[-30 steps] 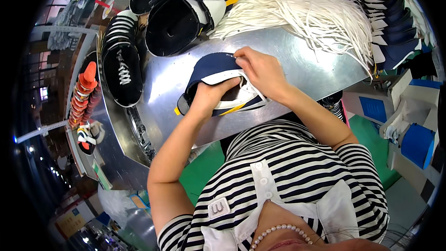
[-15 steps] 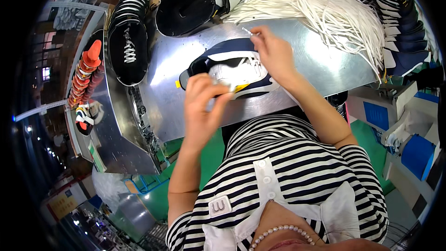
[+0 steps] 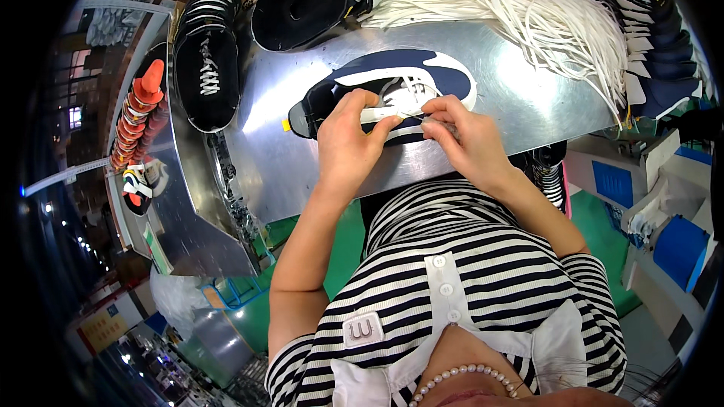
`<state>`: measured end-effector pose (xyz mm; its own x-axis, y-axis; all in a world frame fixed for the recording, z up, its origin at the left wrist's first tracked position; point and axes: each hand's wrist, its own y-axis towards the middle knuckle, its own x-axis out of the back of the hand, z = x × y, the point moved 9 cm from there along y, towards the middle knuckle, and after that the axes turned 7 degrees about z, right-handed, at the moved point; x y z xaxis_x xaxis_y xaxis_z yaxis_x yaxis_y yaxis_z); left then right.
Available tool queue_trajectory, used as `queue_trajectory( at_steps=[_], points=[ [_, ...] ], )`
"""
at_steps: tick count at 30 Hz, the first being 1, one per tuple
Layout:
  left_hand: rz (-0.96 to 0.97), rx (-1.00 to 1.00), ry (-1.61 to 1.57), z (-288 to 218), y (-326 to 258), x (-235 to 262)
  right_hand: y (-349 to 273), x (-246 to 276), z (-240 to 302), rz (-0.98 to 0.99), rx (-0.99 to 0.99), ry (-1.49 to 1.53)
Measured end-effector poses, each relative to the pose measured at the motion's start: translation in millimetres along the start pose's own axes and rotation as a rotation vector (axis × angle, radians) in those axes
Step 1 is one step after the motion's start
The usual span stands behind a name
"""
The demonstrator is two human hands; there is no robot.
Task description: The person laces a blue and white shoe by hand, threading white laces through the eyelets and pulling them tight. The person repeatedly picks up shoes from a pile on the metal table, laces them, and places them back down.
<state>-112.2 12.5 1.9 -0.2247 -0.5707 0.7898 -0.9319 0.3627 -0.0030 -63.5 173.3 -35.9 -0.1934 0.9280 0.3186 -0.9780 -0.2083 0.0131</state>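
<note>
A navy and white shoe upper [image 3: 445, 71] lies on its side on the metal table in front of me, toe to the right, with a yellow tab at its heel. A white shoelace [image 3: 413, 89] crosses part of its eyelet rows. At the near side of the opening, my left hand [image 3: 348, 139] pinches a white edge of the upper between thumb and fingers. Close beside it, my right hand [image 3: 471, 139] is closed in a pinch on the lace's end, near the eyelets. The fingers partly cover the exact spot where the lace meets the eyelet.
A large heap of white laces [image 3: 490, 0] covers the table's far right. Stacked navy uppers [image 3: 664, 75] stand beyond it. Black uppers [image 3: 207, 79] line the left side, with another dark upper [image 3: 298, 11] at the back. Orange-red shoe parts [image 3: 139, 120] are stacked farther left.
My right hand has come down from the shoe's far side to its near edge. My left hand has moved slightly right, onto the opening's edge. The upper's toe now shows.
</note>
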Motion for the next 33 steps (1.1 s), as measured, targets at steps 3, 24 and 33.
queue_trajectory(
  at_steps=[3, 24, 33],
  points=[
    [0.047, 0.065, -0.006, 6, 1, -3, 4, -1, 2, 0.016, -0.019, -0.033],
    [-0.242, -0.49, 0.077, -26, -38, -12, 17, 23, 28, 0.09, 0.032, -0.338],
    [-0.226, -0.617, 0.066, -36, -45, -10, 51, -17, 21, 0.399, 0.027, -0.42]
  ],
)
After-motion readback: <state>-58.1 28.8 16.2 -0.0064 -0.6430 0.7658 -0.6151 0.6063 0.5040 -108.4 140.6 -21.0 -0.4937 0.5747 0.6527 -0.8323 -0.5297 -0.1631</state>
